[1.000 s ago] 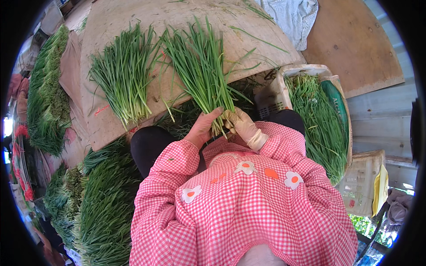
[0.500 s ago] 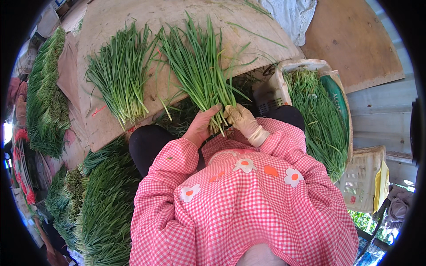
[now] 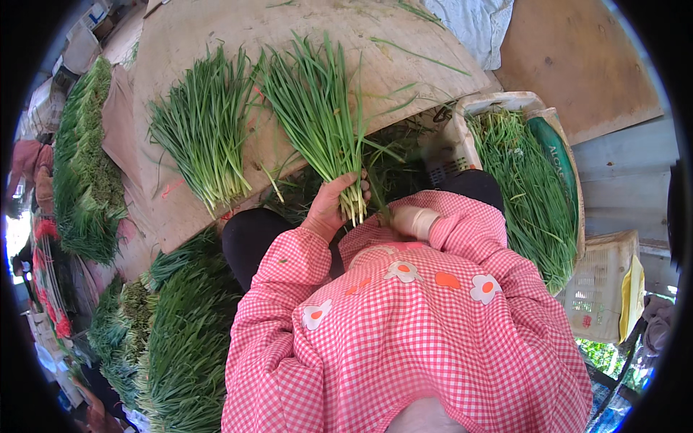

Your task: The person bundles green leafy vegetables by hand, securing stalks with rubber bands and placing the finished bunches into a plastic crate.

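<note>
Green stalks (image 3: 314,119) are forming one bunch in the left hand (image 3: 330,206), whose fingers (image 3: 365,190) are clamping around the stems close to their lower ends. This bunch is reaching past the near edge of the bench (image 3: 173,32), its leaves fanning out over the wood; whether they are touching the surface, I cannot tell. One second bunch (image 3: 206,130) is lying on the bench just to the left, its pale ends pointing toward the person.

Two hands are showing. The right hand (image 3: 411,220), wearing a pale glove, is staying apart from the stems, over the lap; its fingers are blurring, so I cannot tell whether they are apart or together. One blurred green wisp (image 3: 382,207) is showing beside it.

Two crates are standing at the right: one white-rimmed crate (image 3: 505,99) holding greens (image 3: 523,195), and one pale perforated crate (image 3: 595,281) nearer the person. Two larger heaps are lying at the left, an upper heap (image 3: 83,166) and a lower heap (image 3: 191,339).

Held stalks are looking slender and fairly straight, deep green toward the tips, lighter along the stems and whitish at the ends. Their tips are spreading unevenly, while their stems are gathering tightly.
</note>
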`<state>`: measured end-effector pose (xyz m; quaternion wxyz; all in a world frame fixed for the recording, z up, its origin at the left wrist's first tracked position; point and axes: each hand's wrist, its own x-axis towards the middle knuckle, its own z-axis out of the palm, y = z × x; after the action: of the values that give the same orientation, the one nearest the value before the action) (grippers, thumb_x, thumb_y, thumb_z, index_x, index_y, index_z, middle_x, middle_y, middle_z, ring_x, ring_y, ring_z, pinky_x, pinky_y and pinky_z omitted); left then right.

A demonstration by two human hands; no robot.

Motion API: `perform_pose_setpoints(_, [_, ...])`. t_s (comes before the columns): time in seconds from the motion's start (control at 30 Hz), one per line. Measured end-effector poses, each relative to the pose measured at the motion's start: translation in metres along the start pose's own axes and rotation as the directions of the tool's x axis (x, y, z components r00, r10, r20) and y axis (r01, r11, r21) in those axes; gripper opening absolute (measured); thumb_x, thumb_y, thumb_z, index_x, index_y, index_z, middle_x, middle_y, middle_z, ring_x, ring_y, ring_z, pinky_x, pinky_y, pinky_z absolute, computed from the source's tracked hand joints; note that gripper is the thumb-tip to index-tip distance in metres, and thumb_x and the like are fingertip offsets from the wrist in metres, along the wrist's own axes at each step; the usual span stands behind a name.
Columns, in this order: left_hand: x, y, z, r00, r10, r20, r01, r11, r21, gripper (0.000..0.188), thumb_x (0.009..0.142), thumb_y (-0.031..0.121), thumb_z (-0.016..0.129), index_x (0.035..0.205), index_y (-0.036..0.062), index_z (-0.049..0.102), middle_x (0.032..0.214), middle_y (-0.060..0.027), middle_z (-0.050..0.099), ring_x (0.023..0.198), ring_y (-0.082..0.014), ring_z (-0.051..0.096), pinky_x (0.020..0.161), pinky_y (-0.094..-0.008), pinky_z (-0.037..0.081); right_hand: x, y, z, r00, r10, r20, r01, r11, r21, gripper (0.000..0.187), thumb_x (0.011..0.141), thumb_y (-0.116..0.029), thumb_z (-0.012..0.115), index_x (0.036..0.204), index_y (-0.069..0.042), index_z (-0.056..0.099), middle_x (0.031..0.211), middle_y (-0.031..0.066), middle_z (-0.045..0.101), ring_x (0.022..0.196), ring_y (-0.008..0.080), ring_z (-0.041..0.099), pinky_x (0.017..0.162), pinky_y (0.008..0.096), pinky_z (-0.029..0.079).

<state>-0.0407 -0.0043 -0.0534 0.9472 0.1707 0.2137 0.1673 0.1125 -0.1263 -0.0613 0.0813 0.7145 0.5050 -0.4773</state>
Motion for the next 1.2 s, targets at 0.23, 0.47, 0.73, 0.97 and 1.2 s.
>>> perform_pose_setpoints(0.23, [-0.014, 0.001, 0.009, 0.995, 0.073, -0.067, -0.062, 0.988, 0.142, 0.029, 0.079, 0.008, 0.058, 0.106, 0.0037, 0.049, 0.091, -0.0099, 0.058, 0.070, -0.0183, 0.058, 0.058, -0.0302, 0.051, -0.049, -0.029, -0.050, 0.617, -0.318, -0.720, 0.434, 0.901, -0.026, 0.013, 0.081, -0.011, 0.054, 0.092, -0.005, 0.057, 0.082, 0.0117, 0.060, 0.070, 0.0255, 0.059, 0.061, 0.0309, 0.047])
perform_pose_setpoints(0.47, [-0.016, -0.011, 0.004, 0.999, -0.051, 0.016, 0.046, 0.971, 0.235, 0.028, 0.077, 0.006, 0.057, 0.104, 0.0029, 0.051, 0.087, -0.0098, 0.059, 0.073, -0.0194, 0.059, 0.061, -0.0303, 0.051, -0.029, -0.059, -0.068, 0.536, -0.401, -0.742, 0.629, 0.777, 0.034, 0.060, 0.076, -0.007, 0.061, 0.129, -0.010, 0.033, 0.079, 0.0045, 0.051, 0.061, 0.0131, 0.050, 0.060, 0.0245, 0.043])
perform_pose_setpoints(0.73, [-0.021, -0.010, -0.004, 0.999, -0.044, 0.011, 0.044, 0.999, 0.030, 0.031, 0.079, 0.004, 0.055, 0.109, 0.0023, 0.046, 0.091, -0.0102, 0.056, 0.071, -0.0163, 0.054, 0.062, -0.0314, 0.047, 0.012, -0.004, -0.058, 0.263, -0.314, -0.913, 0.669, 0.741, -0.062, 0.018, 0.076, 0.004, 0.054, 0.091, -0.006, 0.055, 0.071, 0.0017, 0.051, 0.065, 0.0116, 0.051, 0.064, 0.0238, 0.044])
perform_pose_setpoints(0.97, [-0.031, -0.010, 0.010, 0.993, -0.113, -0.024, 0.115, 0.985, 0.126, 0.033, 0.076, 0.005, 0.059, 0.106, 0.0040, 0.046, 0.086, -0.0088, 0.054, 0.063, -0.0134, 0.048, 0.055, -0.0266, 0.041, -0.021, 0.002, -0.098, 0.197, -0.288, -0.937, 0.518, 0.842, -0.150, 0.021, 0.077, -0.009, 0.060, 0.097, -0.005, 0.056, 0.086, 0.0085, 0.058, 0.078, 0.0189, 0.057, 0.070, 0.0293, 0.046])
perform_pose_setpoints(1.2, [-0.051, -0.010, 0.026, 0.995, -0.103, 0.013, 0.095, 0.956, 0.279, 0.035, 0.073, 0.007, 0.062, 0.104, 0.0036, 0.046, 0.081, -0.0076, 0.051, 0.060, -0.0137, 0.045, 0.051, -0.0266, 0.040, -0.039, -0.033, -0.095, 0.528, -0.347, -0.775, 0.383, 0.912, -0.148, 0.022, 0.079, -0.024, 0.056, 0.094, -0.008, 0.055, 0.085, 0.0122, 0.058, 0.076, 0.0307, 0.057, 0.067, 0.0362, 0.046])
